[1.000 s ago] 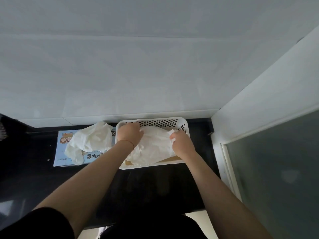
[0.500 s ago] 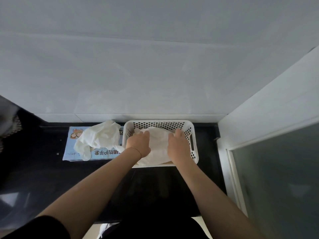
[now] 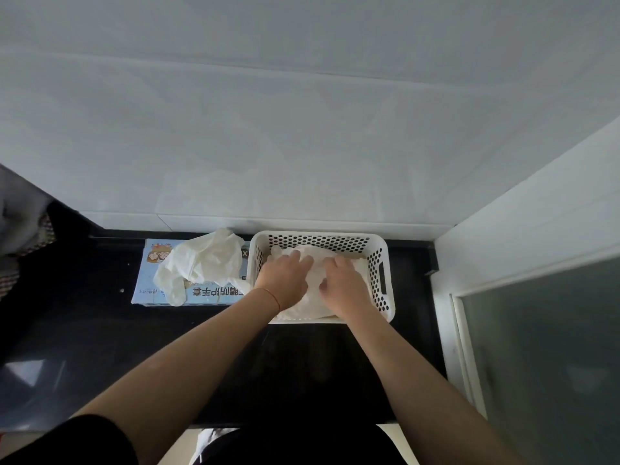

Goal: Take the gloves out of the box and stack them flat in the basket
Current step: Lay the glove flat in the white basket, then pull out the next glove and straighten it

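A white perforated basket (image 3: 380, 263) stands on the black counter against the wall. White gloves (image 3: 310, 302) lie inside it. My left hand (image 3: 285, 276) and my right hand (image 3: 342, 285) both rest palm down on those gloves, fingers spread, pressing on them. Left of the basket lies a light blue glove box (image 3: 149, 263) with more white gloves (image 3: 204, 261) bunched loosely on top of it, one hanging over the box's front edge.
The black counter (image 3: 100, 330) runs from a dark area at the left to a white wall and frosted glass panel (image 3: 543, 347) at the right. A white tiled wall rises just behind box and basket.
Both hands have lowered the glove into the basket and moved closer together on top of it. The view has shifted, so box and basket sit higher in frame.
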`<state>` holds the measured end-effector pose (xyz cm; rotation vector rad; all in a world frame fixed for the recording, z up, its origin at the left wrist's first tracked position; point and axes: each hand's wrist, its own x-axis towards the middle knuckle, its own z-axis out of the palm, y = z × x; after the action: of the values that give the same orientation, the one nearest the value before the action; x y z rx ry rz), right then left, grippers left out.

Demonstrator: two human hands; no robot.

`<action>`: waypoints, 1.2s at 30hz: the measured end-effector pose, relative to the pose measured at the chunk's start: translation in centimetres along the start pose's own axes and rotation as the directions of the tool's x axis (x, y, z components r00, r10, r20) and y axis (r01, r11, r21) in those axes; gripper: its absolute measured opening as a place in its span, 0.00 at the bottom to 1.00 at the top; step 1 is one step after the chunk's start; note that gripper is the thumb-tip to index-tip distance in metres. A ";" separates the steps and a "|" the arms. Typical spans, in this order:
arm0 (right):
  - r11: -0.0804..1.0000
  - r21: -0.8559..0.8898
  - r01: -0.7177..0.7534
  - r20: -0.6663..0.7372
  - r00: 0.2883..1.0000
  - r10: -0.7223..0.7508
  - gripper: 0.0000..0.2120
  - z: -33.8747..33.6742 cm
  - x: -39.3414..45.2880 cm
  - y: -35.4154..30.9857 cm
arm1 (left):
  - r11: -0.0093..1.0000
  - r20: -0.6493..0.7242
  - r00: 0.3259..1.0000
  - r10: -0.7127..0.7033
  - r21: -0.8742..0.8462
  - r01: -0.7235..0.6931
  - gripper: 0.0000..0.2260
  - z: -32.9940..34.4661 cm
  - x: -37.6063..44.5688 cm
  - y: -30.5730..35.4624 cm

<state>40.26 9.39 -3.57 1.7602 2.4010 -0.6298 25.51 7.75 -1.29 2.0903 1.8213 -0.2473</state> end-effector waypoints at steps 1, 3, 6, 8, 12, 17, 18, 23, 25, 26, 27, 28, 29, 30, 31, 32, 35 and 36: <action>0.999 0.003 0.048 0.031 0.998 -0.048 0.23 0.4 0.2 -0.1 | 1.000 0.034 0.999 0.009 -0.004 -0.008 0.17 0.7 -0.1 0.0; 0.997 -0.015 0.078 0.094 0.993 -0.076 0.28 1.0 0.3 0.0 | 1.000 0.102 0.994 -0.025 0.006 0.024 0.23 1.8 0.0 -0.4; 0.998 -0.046 0.036 0.135 0.990 -0.030 0.30 1.4 0.5 0.5 | 0.997 0.161 0.984 -0.079 0.004 0.080 0.30 2.8 0.2 -1.2; 0.998 -0.058 0.009 0.155 0.988 0.000 0.32 1.2 0.6 0.7 | 0.996 0.186 0.979 -0.080 -0.014 0.084 0.33 3.1 0.4 -1.3; 0.996 -0.045 -0.073 0.094 0.993 0.077 0.26 0.3 0.7 0.5 | 0.999 0.226 0.973 -0.038 -0.015 0.042 0.32 2.4 0.7 -1.3; 0.998 0.048 -0.038 -0.207 0.977 0.047 0.13 -1.2 0.6 -2.1 | 0.985 -0.082 0.994 -0.072 -0.162 0.058 0.13 -0.4 -0.1 -1.8; 0.996 0.095 0.000 -0.259 0.966 0.024 0.12 -1.5 0.6 -3.2 | 0.980 -0.176 0.981 -0.086 -0.190 0.051 0.11 -1.0 -0.5 -2.5; 0.958 0.251 0.141 -0.303 0.951 -0.061 0.08 -1.8 0.4 -10.4 | 0.968 -0.479 0.859 -0.182 -0.239 0.071 0.12 -2.9 -3.2 -8.4; 0.945 0.285 0.160 -0.248 0.965 -0.089 0.09 -1.3 0.5 -13.3 | 0.937 -0.377 0.870 -0.318 -0.266 0.228 0.11 -3.3 -4.8 -11.5; 0.945 0.282 0.164 -0.211 0.972 -0.106 0.07 -0.9 0.5 -14.4 | 0.916 -0.345 0.861 -0.374 -0.284 0.284 0.13 -3.2 -5.4 -12.8; 0.952 0.263 0.157 -0.166 0.979 -0.115 0.09 -0.5 0.6 -15.9 | 0.893 -0.313 0.852 -0.419 -0.310 0.325 0.15 -3.1 -6.3 -14.5; 0.963 0.234 0.133 -0.122 0.987 -0.107 0.12 -0.2 0.6 -16.5 | 0.876 -0.279 0.852 -0.444 -0.336 0.346 0.16 -3.0 -6.6 -15.5; 0.974 0.198 0.109 -0.097 0.991 -0.091 0.14 0.2 0.8 -16.9 | 0.863 -0.248 0.855 -0.455 -0.360 0.355 0.14 -3.0 -6.9 -16.3; 0.984 0.151 0.099 -0.110 0.991 -0.083 0.11 0.5 0.9 -17.4 | 0.855 -0.225 0.861 -0.456 -0.379 0.354 0.11 -3.0 -7.1 -17.0; 0.989 0.114 0.090 -0.122 0.990 -0.076 0.07 0.6 0.9 -17.8 | 0.843 -0.212 0.863 -0.460 -0.408 0.349 0.09 -3.1 -7.4 -17.6; 0.992 0.097 0.080 -0.134 0.989 -0.067 0.06 0.6 0.8 -18.1 | 0.831 -0.214 0.859 -0.464 -0.442 0.339 0.08 -3.2 -7.6 -18.0; 0.991 0.129 0.047 -0.140 0.990 -0.029 0.07 0.5 0.6 -18.9 | 0.809 -0.248 0.850 -0.465 -0.509 0.294 0.08 -3.8 -8.2 -18.7; 0.989 0.144 0.042 -0.145 0.989 -0.021 0.07 0.4 0.7 -19.0 | 0.802 -0.250 0.849 -0.466 -0.525 0.285 0.09 -4.1 -8.2 -18.9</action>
<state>22.27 5.18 0.99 1.8877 2.5416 -0.7254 5.29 3.72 2.56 1.4798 2.2360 0.4903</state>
